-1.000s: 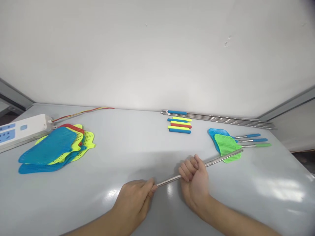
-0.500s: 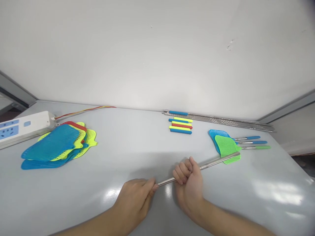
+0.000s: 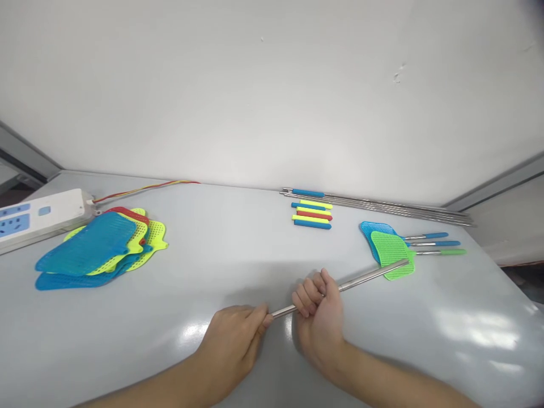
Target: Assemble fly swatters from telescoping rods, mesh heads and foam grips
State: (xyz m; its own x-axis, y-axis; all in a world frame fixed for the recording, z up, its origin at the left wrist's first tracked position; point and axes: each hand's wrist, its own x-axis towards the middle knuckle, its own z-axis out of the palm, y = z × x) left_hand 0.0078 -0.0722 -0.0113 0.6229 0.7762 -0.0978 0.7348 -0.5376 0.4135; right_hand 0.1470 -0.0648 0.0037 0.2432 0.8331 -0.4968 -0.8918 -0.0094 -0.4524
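Observation:
A metal telescopic rod slants up to the right in front of me, gripped by both hands. My left hand pinches its lower left end, which is hidden in the fingers. Wrapped round the middle of the rod, my right hand is closed with its palm side up. The rod's far tip overlaps, in view, a green fly swatter. Blue fly swatters lie partly under the green one, with their handles pointing right.
Loose blue, yellow and red swatter heads are piled at the left beside a white power strip. Several coloured handle sleeves lie at the back, near long metal rods along the wall.
My right hand has slid slightly left along with the rod, toward my left hand. The left hand stays nearly in place.

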